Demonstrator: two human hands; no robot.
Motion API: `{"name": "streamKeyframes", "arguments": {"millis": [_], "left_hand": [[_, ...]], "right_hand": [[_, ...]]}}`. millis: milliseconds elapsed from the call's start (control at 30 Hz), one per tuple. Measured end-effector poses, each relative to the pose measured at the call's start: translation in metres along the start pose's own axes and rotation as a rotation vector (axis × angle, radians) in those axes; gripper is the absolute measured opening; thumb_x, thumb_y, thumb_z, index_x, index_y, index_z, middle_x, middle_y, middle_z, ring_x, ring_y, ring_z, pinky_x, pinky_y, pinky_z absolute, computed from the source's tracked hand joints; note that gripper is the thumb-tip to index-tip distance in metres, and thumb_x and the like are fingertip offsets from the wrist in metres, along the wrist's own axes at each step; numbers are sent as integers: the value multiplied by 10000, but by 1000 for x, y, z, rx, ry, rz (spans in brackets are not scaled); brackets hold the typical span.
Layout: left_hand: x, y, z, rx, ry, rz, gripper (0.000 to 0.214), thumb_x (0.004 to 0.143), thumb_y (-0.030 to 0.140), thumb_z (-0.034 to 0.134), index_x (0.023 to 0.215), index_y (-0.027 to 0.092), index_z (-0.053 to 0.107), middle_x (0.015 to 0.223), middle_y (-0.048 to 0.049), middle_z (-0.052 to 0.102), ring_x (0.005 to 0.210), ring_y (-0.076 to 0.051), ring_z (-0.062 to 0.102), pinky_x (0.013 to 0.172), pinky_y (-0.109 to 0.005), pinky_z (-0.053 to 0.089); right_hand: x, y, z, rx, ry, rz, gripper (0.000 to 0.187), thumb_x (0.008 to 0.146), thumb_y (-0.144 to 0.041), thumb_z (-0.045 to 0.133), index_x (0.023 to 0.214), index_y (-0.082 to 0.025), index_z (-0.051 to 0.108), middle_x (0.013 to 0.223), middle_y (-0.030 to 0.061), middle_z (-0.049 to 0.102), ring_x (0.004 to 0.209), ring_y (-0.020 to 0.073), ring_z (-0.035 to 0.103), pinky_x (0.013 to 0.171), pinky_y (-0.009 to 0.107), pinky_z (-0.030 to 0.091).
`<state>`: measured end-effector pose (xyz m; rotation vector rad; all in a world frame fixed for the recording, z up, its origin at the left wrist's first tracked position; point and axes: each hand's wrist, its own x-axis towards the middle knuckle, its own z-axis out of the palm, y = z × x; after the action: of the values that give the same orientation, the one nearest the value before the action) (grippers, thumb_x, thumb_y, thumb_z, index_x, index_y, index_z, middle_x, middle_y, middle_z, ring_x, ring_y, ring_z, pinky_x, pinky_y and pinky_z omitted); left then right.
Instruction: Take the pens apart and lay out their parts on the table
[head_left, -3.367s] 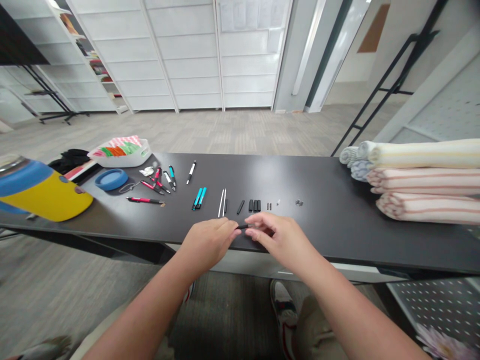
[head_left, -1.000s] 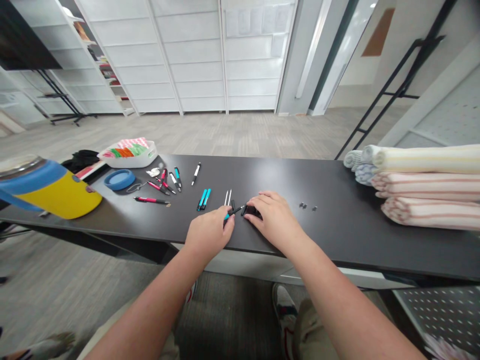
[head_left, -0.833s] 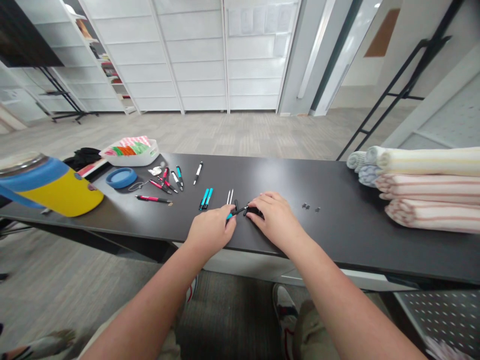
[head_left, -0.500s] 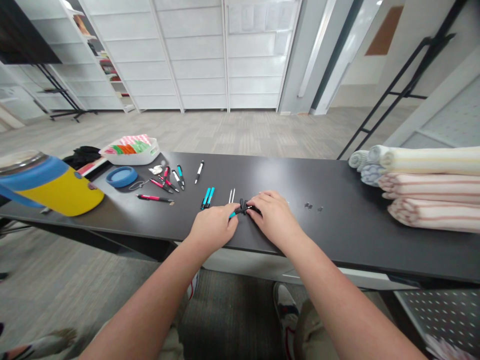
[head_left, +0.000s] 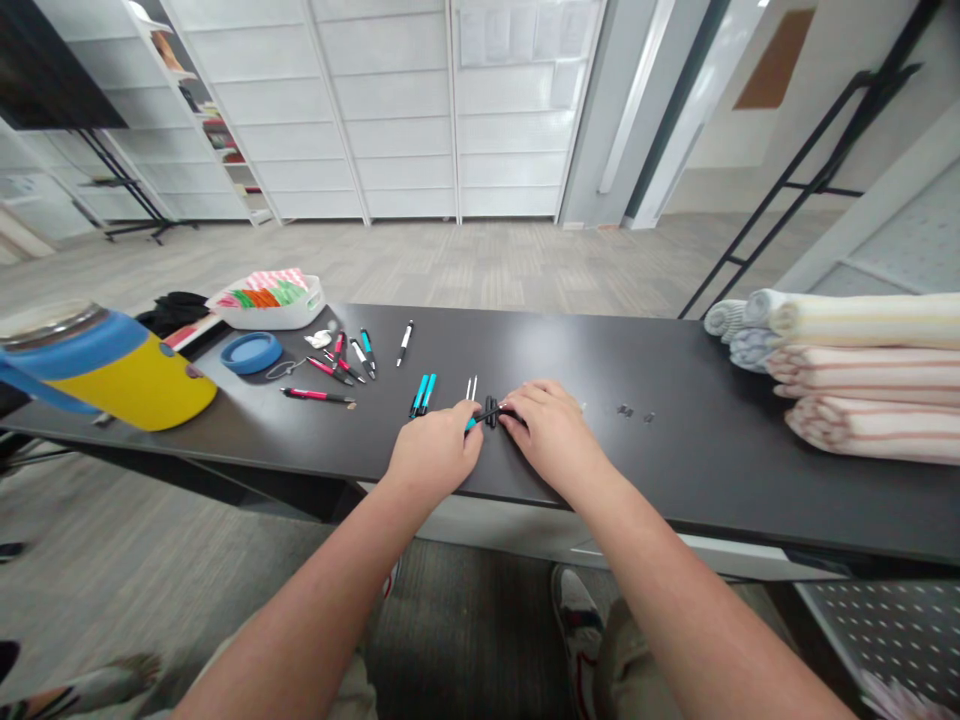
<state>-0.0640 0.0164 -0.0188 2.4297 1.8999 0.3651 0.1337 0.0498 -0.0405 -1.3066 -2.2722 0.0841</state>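
Note:
My left hand (head_left: 439, 455) is closed around a teal and black pen (head_left: 480, 417) low over the black table (head_left: 675, 450). My right hand (head_left: 551, 430) pinches the pen's black tip end, fingers curled over small black pen parts (head_left: 492, 413) lying on the table. Two teal pen barrels (head_left: 421, 394) and two thin white refills (head_left: 471, 387) lie just left of my hands. A few tiny dark parts (head_left: 634, 411) sit to the right.
Pink and teal pens (head_left: 341, 355), a blue round lid (head_left: 251, 352), a white tray (head_left: 270, 300) of coloured items and a yellow and blue bottle (head_left: 105, 375) are at the left. Folded striped towels (head_left: 862, 375) are stacked at the right.
Both hands moved from the table's near edge forward to the black parts. The right hand came in against the pen held by the left hand.

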Motion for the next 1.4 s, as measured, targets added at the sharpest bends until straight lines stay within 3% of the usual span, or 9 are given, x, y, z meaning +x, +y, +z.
{"name": "streamKeyframes", "arguments": {"millis": [167,300,500,767,967,1133,1233,1333,1400], "left_hand": [[-3,-3,-1,-27,2,19,291,1039,369,529,1278,259,654,1050,-56,805,921,-257,776,752,-312,554],[-9,-11,1,-84,-4,196,279,1060,409,526,1254,249,648,1131,-57,785,985,-236,759,807,-306,561],[-17,-18,5,-72,25,454,305,1095,421,469,1175,183,643,1092,-88,741,1014,-226,716,886,-331,555],[-18,-14,9,-87,53,576,322,1112,386,432,1072,178,675,1004,-78,716,973,-210,688,893,-338,540],[-16,-10,10,-30,38,562,395,1124,417,381,1047,186,692,917,-58,719,870,-194,680,792,-309,522],[-14,-12,11,-29,48,507,410,1120,446,371,1076,189,688,981,-64,739,914,-205,701,810,-314,525],[-14,-11,11,-60,37,492,409,1124,437,360,1120,190,686,1027,-69,746,976,-206,708,868,-314,529],[-15,-10,9,-65,23,496,391,1118,446,379,1165,204,682,1049,-67,749,1001,-202,707,887,-307,527],[-15,-10,8,-52,19,497,381,1113,455,395,1167,209,681,1044,-65,749,990,-203,705,874,-305,527]], "right_hand": [[-8,0,-12,24,67,-8,210,934,-340,749,1121,-247,736,1168,85,763,1211,334,591,1058,516,441],[-22,-3,-33,58,83,-55,350,947,-504,719,1167,-231,724,1137,107,759,1127,314,622,984,479,461],[-38,-8,-39,99,-83,-138,321,1076,-426,521,965,-216,736,892,75,749,873,244,622,820,397,451],[-42,-8,-40,341,-165,-72,294,1082,-348,522,926,-227,740,865,27,769,800,183,679,782,321,486],[-40,-6,-38,367,-144,-44,207,1045,-308,579,935,-229,735,900,25,782,825,185,711,791,304,515],[-41,-6,-36,394,-121,0,98,1000,-287,658,1028,-236,736,974,31,782,882,195,708,804,314,521],[-40,-6,-36,343,-128,-20,161,1023,-331,638,1111,-234,734,1020,44,787,925,217,692,852,355,506],[-39,-5,-36,314,-144,-85,292,1099,-328,481,1016,-227,742,973,48,788,873,213,672,858,377,485],[-39,-4,-36,323,-142,-101,299,1098,-318,480,971,-223,734,941,46,782,845,207,665,841,369,484]]}}
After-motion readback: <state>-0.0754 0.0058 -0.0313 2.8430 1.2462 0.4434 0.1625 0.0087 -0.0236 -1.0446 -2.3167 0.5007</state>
